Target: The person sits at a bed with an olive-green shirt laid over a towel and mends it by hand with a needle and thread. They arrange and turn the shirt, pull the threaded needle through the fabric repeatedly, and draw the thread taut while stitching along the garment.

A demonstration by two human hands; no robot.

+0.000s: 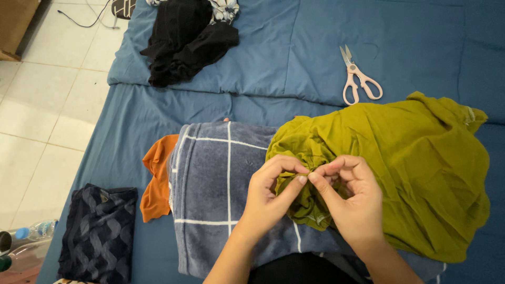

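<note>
Whatever is held between the fingertips is too small to make out, and the forearms are cut off by the bottom edge of the frame, as is the near end of the grey-blue checked blanket (221, 200). The left hand (271, 197) and right hand (352, 197) meet at lower centre, wrists bent inward, thumbs and forefingers pressed together, pinching a gathered fold of the olive-green cloth (410, 173). That cloth lies crumpled across the right half of the frame, its long axis running from the hands up toward the upper right. An orange cloth (157, 184) peeks out from under the blanket's left edge. Pink-handled scissors (357, 79) lie on the blue mattress (294, 63) at upper centre-right, blades pointing up, well apart from the hands.
</note>
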